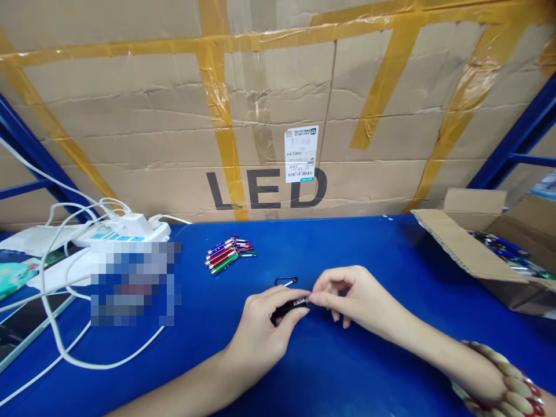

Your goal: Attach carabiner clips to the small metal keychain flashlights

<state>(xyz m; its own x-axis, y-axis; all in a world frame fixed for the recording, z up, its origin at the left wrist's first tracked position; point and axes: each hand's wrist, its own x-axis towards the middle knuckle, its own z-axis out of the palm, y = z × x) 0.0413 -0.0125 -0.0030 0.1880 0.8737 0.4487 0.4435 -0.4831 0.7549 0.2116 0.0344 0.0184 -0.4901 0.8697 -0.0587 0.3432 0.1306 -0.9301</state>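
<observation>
My left hand [263, 324] is closed round a small black keychain flashlight [286, 308], held level just above the blue table. A black carabiner clip [286, 280] sticks out beyond the fingers on its far side. The thumb and forefinger of my right hand [343, 295] pinch together at the flashlight's right end. Whatever small part lies between those fingertips is mostly hidden. Farther back and to the left, several similar keychain flashlights [223, 256] in purple, red and green lie side by side, their clips pointing right.
An open cardboard box [460, 243] with many such flashlights inside stands at the right. To the left are a white power strip [125, 229], tangled white cables [54, 324] and a blurred-out patch. A big taped carton [152, 139] marked LED closes off the back.
</observation>
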